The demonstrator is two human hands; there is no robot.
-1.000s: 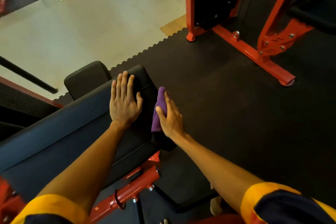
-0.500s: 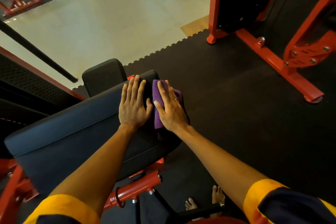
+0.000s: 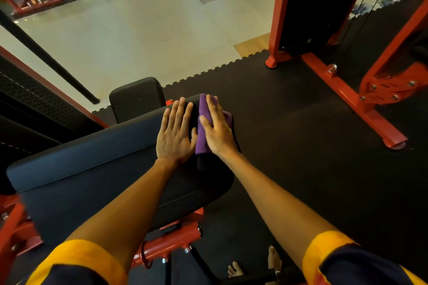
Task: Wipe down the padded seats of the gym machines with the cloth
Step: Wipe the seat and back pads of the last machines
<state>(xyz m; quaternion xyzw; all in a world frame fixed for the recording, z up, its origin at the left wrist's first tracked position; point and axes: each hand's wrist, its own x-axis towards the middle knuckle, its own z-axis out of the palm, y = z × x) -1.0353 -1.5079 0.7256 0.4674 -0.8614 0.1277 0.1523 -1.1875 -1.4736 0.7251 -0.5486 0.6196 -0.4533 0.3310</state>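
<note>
L hand [image 3: 174,133] flat, fingers straight, resting on black padded seat [image 3: 92,169] | R hand [image 3: 216,128] fingers straight, pressing purple cloth [image 3: 201,140] onto seat's far end, just beside L | red frame [image 3: 352,90] well apart, on R

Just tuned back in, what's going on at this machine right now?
A person is wiping a gym machine. Their right hand presses a folded purple cloth with straight fingers against the far right end of the long black padded seat. The left hand rests flat on the pad right beside the cloth. The seat sits on a red steel frame, and a smaller black pad stands just beyond it, untouched.
</note>
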